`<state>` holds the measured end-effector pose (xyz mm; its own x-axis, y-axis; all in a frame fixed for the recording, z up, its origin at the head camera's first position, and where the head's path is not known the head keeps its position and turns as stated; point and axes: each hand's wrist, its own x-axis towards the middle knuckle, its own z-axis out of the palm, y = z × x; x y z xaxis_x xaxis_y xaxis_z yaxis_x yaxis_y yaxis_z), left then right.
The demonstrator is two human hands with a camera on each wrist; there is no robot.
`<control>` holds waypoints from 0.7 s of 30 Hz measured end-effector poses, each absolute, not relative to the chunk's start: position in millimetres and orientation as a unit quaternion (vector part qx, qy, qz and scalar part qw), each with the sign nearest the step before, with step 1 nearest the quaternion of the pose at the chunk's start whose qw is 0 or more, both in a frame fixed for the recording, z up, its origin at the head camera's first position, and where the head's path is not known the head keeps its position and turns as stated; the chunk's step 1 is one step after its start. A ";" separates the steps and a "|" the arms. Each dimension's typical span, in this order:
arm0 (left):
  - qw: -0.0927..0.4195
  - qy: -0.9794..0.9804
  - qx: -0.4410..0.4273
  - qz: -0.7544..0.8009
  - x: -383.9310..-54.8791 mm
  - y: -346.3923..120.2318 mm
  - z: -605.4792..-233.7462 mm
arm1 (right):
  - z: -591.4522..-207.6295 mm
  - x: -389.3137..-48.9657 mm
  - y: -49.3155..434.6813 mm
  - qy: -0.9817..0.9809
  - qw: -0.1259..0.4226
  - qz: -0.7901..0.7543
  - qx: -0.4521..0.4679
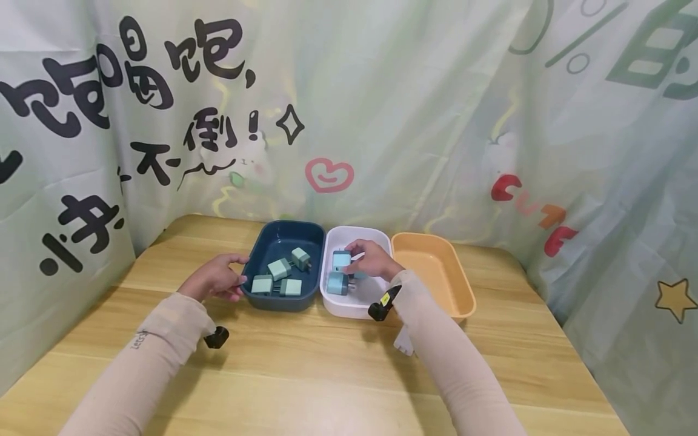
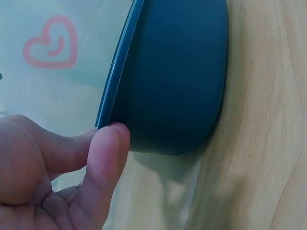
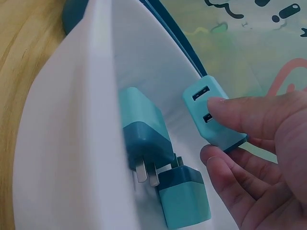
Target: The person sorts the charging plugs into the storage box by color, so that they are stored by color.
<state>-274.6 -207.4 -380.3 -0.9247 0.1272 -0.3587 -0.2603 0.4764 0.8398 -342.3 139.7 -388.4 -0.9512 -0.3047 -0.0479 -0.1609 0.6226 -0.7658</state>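
On the table (image 1: pixel 305 375), the fingers of the left hand (image 1: pixel 220 278) pinch the navy tray (image 1: pixel 286 304) by its rim; a sleeve (image 1: pixel 452 357) blocks part of the orange tray (image 1: pixel 433 266), right of the fingers of the right hand (image 1: pixel 373 259). Beneath these sits the white tray (image 1: pixel 357 233). They pinch a turquoise charger (image 3: pixel 199 108) beside two matching chargers (image 3: pixel 184 203) (I count four pale-green chargers (image 1: pixel 279 269) beyond the left fingers).

Held charger (image 1: pixel 342 259): in right hand (image 1: pixel 373 259), over middle tray (image 1: pixel 354 312). Beside grip, inside that tray: two chargers (image 1: pixel 337 283). Left of grip: left tray (image 1: pixel 286 235), four chargers (image 1: pixel 280 269) inside. Right: right tray (image 1: pixel 436 266).
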 end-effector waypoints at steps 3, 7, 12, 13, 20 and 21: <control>0.190 0.838 -0.039 0.510 -274.6 -206.7 -380.3 | -388.4 -341.9 141.2 0.897 0.085 -0.414 -0.128; 0.190 0.837 -0.044 0.511 -275.0 -206.7 -380.9 | -387.3 -340.6 145.1 0.893 0.076 -0.421 -0.139; 0.195 0.836 -0.040 0.512 -275.6 -206.4 -382.4 | -383.9 -332.9 156.6 0.885 0.066 -0.431 -0.165; 0.196 0.836 -0.039 0.512 -275.8 -206.5 -382.4 | -382.7 -330.1 159.3 0.883 0.067 -0.434 -0.167; 0.195 0.837 -0.029 0.511 -276.4 -208.5 -381.8 | -370.8 -307.4 179.2 0.857 0.100 -0.478 -0.161; 0.195 0.836 -0.028 0.511 -276.3 -208.8 -381.7 | -370.1 -304.5 182.6 0.854 0.107 -0.483 -0.159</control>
<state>-276.3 -208.8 -381.7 -0.9222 0.1530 -0.3552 -0.2464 0.4757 0.8444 -304.5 182.6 -370.1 -0.9268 -0.3745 -0.0289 -0.1682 0.4826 -0.8595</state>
